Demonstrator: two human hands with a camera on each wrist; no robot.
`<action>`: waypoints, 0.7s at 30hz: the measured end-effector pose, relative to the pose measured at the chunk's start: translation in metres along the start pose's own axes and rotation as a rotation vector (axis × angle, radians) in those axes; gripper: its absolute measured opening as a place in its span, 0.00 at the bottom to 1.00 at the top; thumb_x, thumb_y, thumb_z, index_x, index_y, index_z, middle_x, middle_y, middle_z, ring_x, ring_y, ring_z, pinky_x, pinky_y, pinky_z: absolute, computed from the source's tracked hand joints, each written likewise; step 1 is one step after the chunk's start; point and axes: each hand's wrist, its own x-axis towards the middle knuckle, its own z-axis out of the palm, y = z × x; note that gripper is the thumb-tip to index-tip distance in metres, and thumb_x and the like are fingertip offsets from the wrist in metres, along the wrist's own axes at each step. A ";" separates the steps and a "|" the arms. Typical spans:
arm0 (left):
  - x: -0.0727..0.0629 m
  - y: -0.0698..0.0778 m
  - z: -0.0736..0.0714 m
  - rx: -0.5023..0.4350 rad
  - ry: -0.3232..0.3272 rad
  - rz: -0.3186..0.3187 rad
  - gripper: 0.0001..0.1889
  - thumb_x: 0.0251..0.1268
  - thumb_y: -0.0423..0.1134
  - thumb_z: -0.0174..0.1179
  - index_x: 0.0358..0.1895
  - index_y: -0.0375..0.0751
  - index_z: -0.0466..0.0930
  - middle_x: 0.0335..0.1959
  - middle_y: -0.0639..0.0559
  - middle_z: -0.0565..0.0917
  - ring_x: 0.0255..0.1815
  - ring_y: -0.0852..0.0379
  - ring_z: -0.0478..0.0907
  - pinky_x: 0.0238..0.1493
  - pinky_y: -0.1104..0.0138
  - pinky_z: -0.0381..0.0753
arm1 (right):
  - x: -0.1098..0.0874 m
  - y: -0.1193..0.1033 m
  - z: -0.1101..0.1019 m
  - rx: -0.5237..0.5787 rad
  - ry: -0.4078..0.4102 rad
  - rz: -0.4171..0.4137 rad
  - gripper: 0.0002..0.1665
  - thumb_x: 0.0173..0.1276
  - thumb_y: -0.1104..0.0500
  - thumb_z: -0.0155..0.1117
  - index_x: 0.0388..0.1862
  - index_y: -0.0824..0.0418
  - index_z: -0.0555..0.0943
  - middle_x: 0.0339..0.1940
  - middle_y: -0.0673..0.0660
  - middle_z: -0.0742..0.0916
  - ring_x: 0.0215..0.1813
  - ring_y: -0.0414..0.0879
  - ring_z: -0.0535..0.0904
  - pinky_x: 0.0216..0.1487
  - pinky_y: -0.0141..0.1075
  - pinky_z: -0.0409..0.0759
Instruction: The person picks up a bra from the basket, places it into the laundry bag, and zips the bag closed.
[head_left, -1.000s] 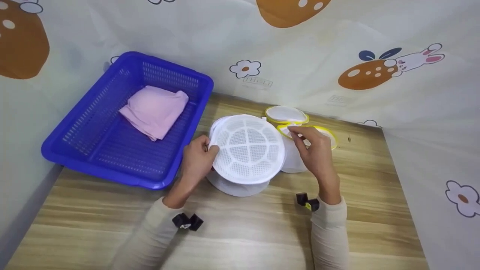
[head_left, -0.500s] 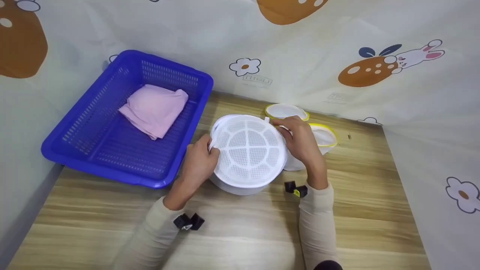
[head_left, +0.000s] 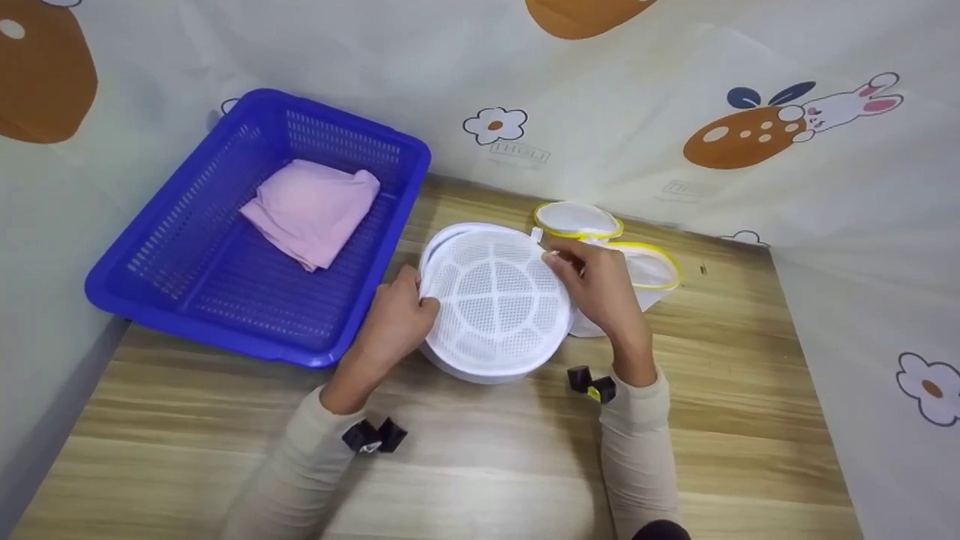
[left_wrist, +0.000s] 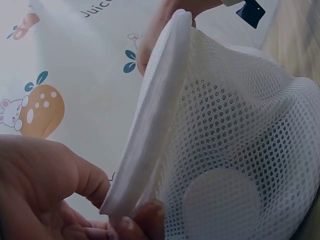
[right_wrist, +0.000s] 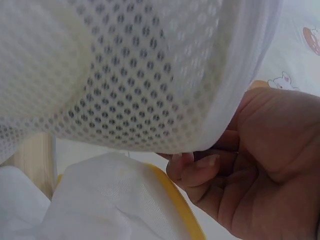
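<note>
The white mesh bag (head_left: pixel 495 300) stood over the middle of the table (head_left: pixel 487 465), between the two hands, its round top facing up toward the head camera; whether its underside met the wood could not be told. A ring and a cross divided the mesh of that top, and a small white tab (head_left: pixel 537 235) stuck out at the far edge. The left wrist view showed the side mesh slack and creased near the rim.

The left hand (head_left: pixel 397 315) reached in from the near left, knuckles up, its thumb along the top of the rim and its other fingers bent beneath. The grip was closed to a pinch, with the edge of the bag caught in it. The right hand (head_left: pixel 607 289) came from the other side, wrist bent inward and fingers curled toward the far right edge. Its thumb and fingertips were drawn together on the rim there, with hardly a gap between them; exactly which part of the edge they pinched was too small to make out.

Just behind the right hand stood two white bags with yellow rims (head_left: pixel 649 268), partly hidden by it. To the left of the mesh bag was a blue basket (head_left: pixel 202 330), with a folded pink cloth (head_left: pixel 315 214) lying inside. A printed sheet (head_left: pixel 600 127) covered the wall beyond.
</note>
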 end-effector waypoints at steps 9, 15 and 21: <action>-0.008 0.005 -0.001 0.122 0.027 0.057 0.10 0.65 0.35 0.56 0.34 0.30 0.69 0.23 0.33 0.78 0.27 0.36 0.80 0.25 0.48 0.77 | -0.004 -0.004 0.004 0.019 -0.024 0.101 0.18 0.64 0.56 0.68 0.49 0.65 0.83 0.34 0.57 0.87 0.33 0.45 0.82 0.35 0.38 0.78; -0.004 0.036 -0.005 0.348 0.114 0.038 0.19 0.66 0.44 0.59 0.42 0.26 0.74 0.34 0.31 0.80 0.38 0.33 0.78 0.35 0.47 0.78 | -0.002 -0.010 0.007 -0.029 -0.034 0.147 0.22 0.63 0.53 0.68 0.51 0.66 0.82 0.33 0.61 0.86 0.32 0.48 0.81 0.33 0.40 0.78; 0.034 0.083 -0.007 0.516 -0.014 0.227 0.19 0.69 0.46 0.56 0.46 0.29 0.78 0.42 0.37 0.81 0.46 0.40 0.77 0.47 0.52 0.75 | 0.002 -0.012 0.013 -0.004 -0.002 0.186 0.27 0.59 0.52 0.72 0.53 0.66 0.81 0.29 0.59 0.85 0.29 0.47 0.79 0.30 0.37 0.76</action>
